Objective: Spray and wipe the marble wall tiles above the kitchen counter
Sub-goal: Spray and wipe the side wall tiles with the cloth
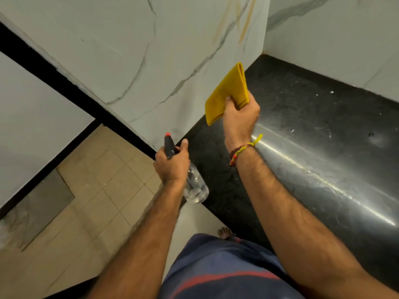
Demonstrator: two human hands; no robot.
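Note:
The white marble wall tiles with grey veins and some orange streaks near the top rise above the black counter. My left hand grips a clear spray bottle by its black head with a red nozzle tip, which points toward the wall's lower edge. My right hand holds a folded yellow ribbed cloth upright in the air, close to the wall above the counter's left end; whether the cloth touches the tile I cannot tell.
A second marble wall meets the first at the back corner. The counter's rounded front edge shines. Beige floor tiles lie lower left, bordered by a black skirting. My bare foot stands by the counter's base.

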